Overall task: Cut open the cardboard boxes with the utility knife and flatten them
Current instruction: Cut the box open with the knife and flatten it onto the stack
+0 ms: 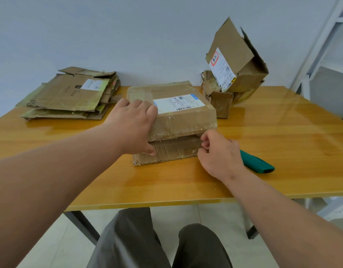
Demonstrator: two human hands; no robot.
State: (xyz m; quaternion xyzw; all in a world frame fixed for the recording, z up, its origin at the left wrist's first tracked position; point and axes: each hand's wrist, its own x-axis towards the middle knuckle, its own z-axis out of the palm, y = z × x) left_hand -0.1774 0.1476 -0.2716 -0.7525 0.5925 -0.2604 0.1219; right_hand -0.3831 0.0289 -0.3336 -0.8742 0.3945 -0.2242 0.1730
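A brown taped cardboard box (184,120) with a white shipping label lies in the middle of the table. Its near flap hangs open and rests on the tabletop. My left hand (134,124) grips the box's left near corner, fingers over the top and thumb under the edge. My right hand (219,151) has its fingers curled at the flap's right end and pinches the cardboard there. The green utility knife (257,163) lies on the table just right of my right hand, untouched.
A stack of flattened boxes (72,95) lies at the table's back left. Several opened, crumpled boxes (234,68) stand at the back right. The wooden table (166,186) has its front edge near my knees. A white frame (321,47) stands at the right.
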